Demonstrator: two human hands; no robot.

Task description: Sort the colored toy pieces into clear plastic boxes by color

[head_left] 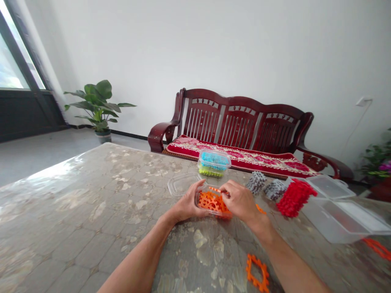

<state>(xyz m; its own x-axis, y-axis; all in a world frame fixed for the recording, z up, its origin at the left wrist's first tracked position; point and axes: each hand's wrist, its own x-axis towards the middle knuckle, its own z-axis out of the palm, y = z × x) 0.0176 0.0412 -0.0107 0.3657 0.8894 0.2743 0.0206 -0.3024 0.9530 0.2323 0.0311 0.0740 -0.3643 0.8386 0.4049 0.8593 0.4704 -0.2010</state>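
Observation:
A small clear plastic container (210, 211) with orange notched building pieces (210, 200) in it stands on the table. My left hand (187, 202) is wrapped round the container's left side. Over its right side, my right hand (240, 199) pinches an orange notched piece (215, 189), held edge-on above the others. A clear lid (180, 185) lies just behind my left hand. One orange square frame piece (257, 273) lies near the front of the table, and another orange piece (260, 209) is partly hidden by my right wrist.
Behind stands a clear container (214, 158) of blue and lime-green pieces. To the right are grey stacks (256, 182), a red stack (295, 198), an open translucent box (331, 219) and red pieces (378, 248). A wooden bench (238, 118) stands beyond the table (91, 219).

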